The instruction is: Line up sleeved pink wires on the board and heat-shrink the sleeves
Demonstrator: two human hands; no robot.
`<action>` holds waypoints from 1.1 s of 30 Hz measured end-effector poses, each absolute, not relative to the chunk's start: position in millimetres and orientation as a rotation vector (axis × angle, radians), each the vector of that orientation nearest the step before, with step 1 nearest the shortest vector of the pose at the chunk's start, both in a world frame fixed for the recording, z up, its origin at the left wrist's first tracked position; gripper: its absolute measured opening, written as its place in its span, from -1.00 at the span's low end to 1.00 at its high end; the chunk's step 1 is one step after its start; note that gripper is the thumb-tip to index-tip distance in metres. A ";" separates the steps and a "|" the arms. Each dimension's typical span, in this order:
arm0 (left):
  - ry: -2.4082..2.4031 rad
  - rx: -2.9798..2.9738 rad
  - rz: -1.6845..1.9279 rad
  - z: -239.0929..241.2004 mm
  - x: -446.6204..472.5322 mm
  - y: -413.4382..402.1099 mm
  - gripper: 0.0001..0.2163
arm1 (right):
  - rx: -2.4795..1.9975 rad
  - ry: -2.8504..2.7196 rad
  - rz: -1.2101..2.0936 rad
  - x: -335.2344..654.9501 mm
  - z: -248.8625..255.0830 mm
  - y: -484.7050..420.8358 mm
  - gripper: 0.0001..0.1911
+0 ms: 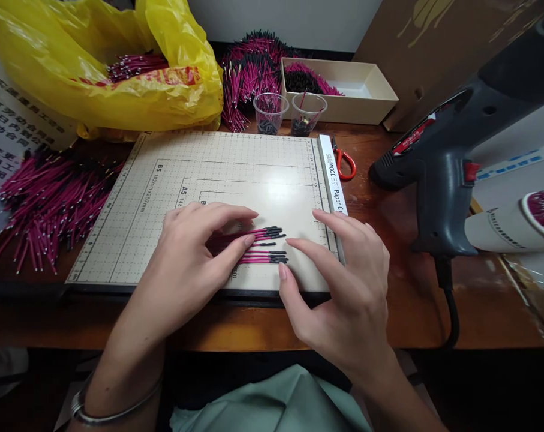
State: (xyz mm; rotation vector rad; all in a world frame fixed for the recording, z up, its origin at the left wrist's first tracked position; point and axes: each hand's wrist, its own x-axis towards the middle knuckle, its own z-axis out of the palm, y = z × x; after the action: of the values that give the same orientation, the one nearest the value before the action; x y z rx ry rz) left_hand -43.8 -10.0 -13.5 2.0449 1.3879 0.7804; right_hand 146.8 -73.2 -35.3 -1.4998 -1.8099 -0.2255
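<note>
A small row of magenta wires with black sleeved tips (265, 245) lies on a cream paper-cutter board (164, 198). My left hand (195, 258) rests flat on the wires' left ends, fingers stretched out over them. My right hand (343, 288) hovers just right of the black tips, fingers spread, its index fingertip close to the tips without holding anything.
A heat gun (438, 162) stands on the wooden table to the right. Loose magenta wires (51, 204) pile at the left, a yellow bag (105, 66) behind. Two clear cups (289, 113), a cardboard tray (343, 90), red-handled scissors (343, 161) and a white cup (519, 225) are around.
</note>
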 end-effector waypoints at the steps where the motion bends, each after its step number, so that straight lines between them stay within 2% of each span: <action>1: 1.384 2.042 0.785 -13.3 -43.6 -10.2 -0.85 | -1.508 -1.807 -0.237 146.5 -35.4 -73.0 -0.83; 33: 1.404 1.975 0.814 -13.4 -38.8 -8.2 -0.81 | -1.532 -1.856 -0.271 146.4 -34.7 -72.6 -0.75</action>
State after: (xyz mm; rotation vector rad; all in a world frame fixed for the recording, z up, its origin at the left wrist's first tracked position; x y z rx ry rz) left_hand -38.8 -8.2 -13.4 1.9753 1.4043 0.8145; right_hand 146.4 -72.6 -34.7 -1.5322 -1.8564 -0.2709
